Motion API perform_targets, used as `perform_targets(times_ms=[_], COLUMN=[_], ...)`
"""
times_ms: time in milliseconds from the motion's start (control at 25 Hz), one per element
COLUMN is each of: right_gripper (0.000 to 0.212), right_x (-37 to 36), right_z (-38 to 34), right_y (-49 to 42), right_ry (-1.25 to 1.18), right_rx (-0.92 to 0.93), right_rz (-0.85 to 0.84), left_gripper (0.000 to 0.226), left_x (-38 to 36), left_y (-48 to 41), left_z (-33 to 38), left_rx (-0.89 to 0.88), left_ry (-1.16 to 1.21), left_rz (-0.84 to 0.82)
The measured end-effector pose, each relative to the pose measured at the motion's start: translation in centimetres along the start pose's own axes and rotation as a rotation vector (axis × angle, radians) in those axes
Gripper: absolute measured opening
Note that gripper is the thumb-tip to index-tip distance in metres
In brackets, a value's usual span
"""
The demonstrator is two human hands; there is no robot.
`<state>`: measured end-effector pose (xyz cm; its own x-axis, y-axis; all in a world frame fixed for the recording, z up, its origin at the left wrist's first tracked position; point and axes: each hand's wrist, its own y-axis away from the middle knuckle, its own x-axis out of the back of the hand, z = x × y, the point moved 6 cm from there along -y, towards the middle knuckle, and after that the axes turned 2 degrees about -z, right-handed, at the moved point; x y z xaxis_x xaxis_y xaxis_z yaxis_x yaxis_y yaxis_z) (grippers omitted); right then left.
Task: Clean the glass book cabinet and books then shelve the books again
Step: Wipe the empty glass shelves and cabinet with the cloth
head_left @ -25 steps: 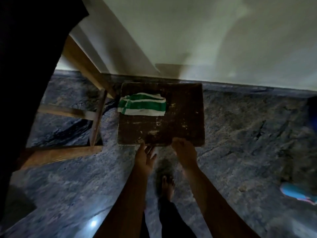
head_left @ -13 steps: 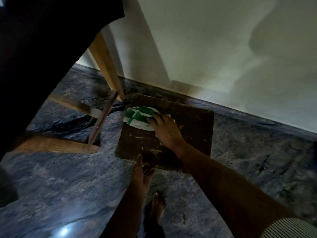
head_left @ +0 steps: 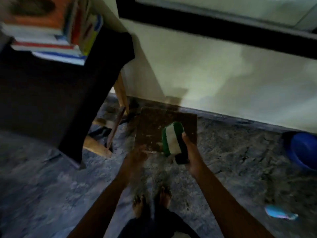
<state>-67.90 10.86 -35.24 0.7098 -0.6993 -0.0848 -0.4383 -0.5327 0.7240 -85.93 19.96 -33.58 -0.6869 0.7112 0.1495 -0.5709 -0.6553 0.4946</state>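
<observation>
My right hand (head_left: 190,152) grips a green and white striped cloth (head_left: 172,138), lifted a little above a low dark wooden stool (head_left: 151,121) by the wall. My left hand (head_left: 137,155) is blurred at the stool's near edge, and its fingers cannot be made out. A stack of books (head_left: 51,30) lies on a dark table (head_left: 51,93) at the upper left. A black-framed glass panel (head_left: 214,28) runs along the wall at the top.
The table's wooden legs and crossbars (head_left: 111,131) stand left of the stool. A blue basin (head_left: 303,148) sits on the mottled stone floor at the right, a light blue object (head_left: 279,214) lower right. My bare feet (head_left: 152,201) are below the stool.
My right hand has picked the cloth up off the stool and drawn it back toward me. The view has risen, bringing the table top, books and the glass frame into sight.
</observation>
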Motion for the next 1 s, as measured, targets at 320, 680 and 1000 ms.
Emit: perform_targets(times_ms=[320, 680, 1000], right_gripper=[0.041, 0.027, 0.024], right_x=[4.3, 6.8, 1.4], right_z=[-24.5, -53.1, -74.7], right_y=[13.8, 21.0, 14.6], right_ry=[0.413, 0.669, 0.919], right_rx=[0.743, 1.313, 1.484], right_rz=[0.375, 0.511, 0.767], left_gripper=[0.034, 0.072, 0.071], left_x=[2.7, 1.8, 1.6], left_y=[-2.0, -9.3, -18.0], left_z=[27.0, 56.3, 66.9], left_rx=[-0.757, -1.294, -1.154], left_ry=[-0.491, -0.912, -1.200], left_rz=[0.092, 0.418, 0.581])
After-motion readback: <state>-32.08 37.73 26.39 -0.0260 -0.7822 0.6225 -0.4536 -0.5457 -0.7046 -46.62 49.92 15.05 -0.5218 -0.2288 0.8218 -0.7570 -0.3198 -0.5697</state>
